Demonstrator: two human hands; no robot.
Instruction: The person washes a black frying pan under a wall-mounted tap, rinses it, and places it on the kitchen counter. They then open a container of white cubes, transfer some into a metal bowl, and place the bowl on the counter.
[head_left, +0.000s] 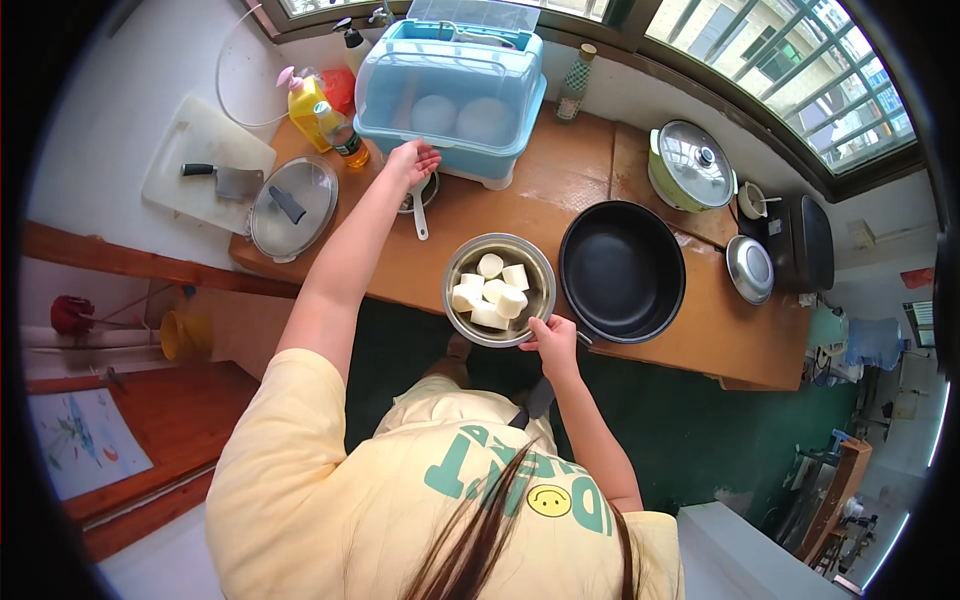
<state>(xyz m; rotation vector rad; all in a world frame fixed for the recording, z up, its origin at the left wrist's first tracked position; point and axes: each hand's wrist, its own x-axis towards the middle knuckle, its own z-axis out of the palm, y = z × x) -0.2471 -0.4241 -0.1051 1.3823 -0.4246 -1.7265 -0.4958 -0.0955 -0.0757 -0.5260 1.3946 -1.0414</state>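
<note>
The right hand has its grip closed on the near rim of a steel bowl of white chunks (near edge of the worktop, beside a black pan), while the left hand reaches far with loosely open fingers over a ladle.

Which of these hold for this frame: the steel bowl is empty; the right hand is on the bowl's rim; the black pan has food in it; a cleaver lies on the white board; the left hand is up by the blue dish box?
1. The steel bowl is empty. False: it holds white chunks.
2. The right hand grips the bowl's rim. True.
3. The black pan has food in it. False: it is bare inside.
4. A cleaver lies on the white board. True.
5. The left hand is up by the blue dish box. True.
</note>
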